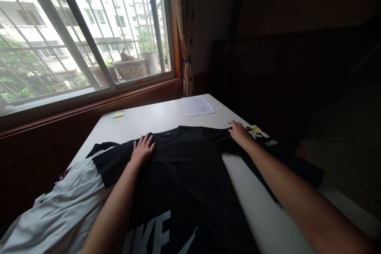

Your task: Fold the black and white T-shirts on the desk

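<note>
A black T-shirt with large grey print low on its front lies spread on a white table, collar toward the window. My left hand rests flat on the shirt's left shoulder beside the collar, its fingers spread. At the end of the shirt's right sleeve is my right hand, fingers apart and touching the cloth; what lies beneath its palm is hidden. A rumpled light grey garment lies left of the shirt, partly under its sleeve. Right of my right hand lies another dark garment with white and yellow print.
Printed papers lie near the table's far right corner. Yellow sticky notes are by the far left edge. Beyond the table stand a barred window and a tied curtain. The right side of the room is dark.
</note>
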Tool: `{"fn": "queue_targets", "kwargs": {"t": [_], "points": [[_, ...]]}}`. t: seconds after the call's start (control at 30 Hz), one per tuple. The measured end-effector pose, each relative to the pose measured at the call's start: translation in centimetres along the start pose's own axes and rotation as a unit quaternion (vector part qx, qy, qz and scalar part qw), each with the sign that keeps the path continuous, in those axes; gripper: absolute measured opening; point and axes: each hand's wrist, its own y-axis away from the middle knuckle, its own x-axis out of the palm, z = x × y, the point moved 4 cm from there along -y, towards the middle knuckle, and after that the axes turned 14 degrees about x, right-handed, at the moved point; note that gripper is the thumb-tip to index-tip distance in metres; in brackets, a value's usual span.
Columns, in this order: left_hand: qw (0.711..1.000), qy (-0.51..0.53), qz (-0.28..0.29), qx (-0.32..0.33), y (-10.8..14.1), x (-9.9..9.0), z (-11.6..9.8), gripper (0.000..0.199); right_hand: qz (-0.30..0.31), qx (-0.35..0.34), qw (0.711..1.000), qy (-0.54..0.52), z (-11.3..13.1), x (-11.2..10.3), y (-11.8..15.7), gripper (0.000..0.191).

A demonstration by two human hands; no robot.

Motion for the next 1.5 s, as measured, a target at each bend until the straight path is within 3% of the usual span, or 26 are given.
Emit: {"fn": "queue_targets", "kwargs": {"t": [0.13, 0.2, 0.33, 0.43, 0.5, 0.73, 0.9, 1.07, 1.27, 1.4, 1.5], "points": [[1.000, -0.003, 0.001, 0.002, -0.2, -0.1, 0.0, 0.066, -0.123, -0.063, 0.988, 0.071, 2.6, -0.5, 2.5, 0.042], [1.000, -0.008, 0.000, 0.003, -0.3, -0.1, 0.0, 0.066, -0.138, -0.125, 0.981, 0.055, 4.8, -0.3, 4.0, 0.042], [1.000, -0.016, -0.003, 0.006, -0.5, -0.1, 0.1, 0.065, -0.051, -0.238, 0.970, 0.026, 9.4, 2.2, 7.3, 0.047], [1.000, -0.017, -0.004, 0.011, -0.5, 0.0, 0.3, 0.064, 0.057, -0.278, 0.959, 0.027, 11.6, 5.2, 9.7, 0.063], [1.000, -0.017, -0.007, 0.014, -0.6, 0.1, 0.3, 0.064, 0.098, -0.286, 0.953, 0.028, 12.1, 6.6, 10.7, 0.068], [0.997, -0.014, -0.060, 0.045, -0.2, 0.2, 0.3, 0.060, 0.128, -0.302, 0.945, 0.022, 11.7, 6.9, 10.2, 0.068], [0.977, -0.021, -0.146, 0.155, 1.4, -0.9, -0.7, 0.055, 0.138, -0.314, 0.939, 0.029, 11.5, 7.0, 9.2, 0.070], [0.953, -0.032, -0.152, 0.260, 5.5, -1.3, -4.8, 0.049, 0.138, -0.339, 0.930, 0.025, 11.6, 7.4, 8.0, 0.070], [0.931, -0.004, -0.066, 0.360, 14.3, -0.2, -12.6, 0.055, 0.148, -0.353, 0.923, 0.033, 12.0, 7.9, 6.8, 0.069], [0.927, 0.004, -0.026, 0.375, 19.3, 0.4, -16.0, 0.069, 0.145, -0.361, 0.920, 0.045, 12.2, 7.8, 6.5, 0.068], [0.930, 0.006, -0.019, 0.368, 21.3, 0.5, -18.1, 0.073, 0.148, -0.367, 0.917, 0.055, 12.7, 7.4, 6.4, 0.066]]}}
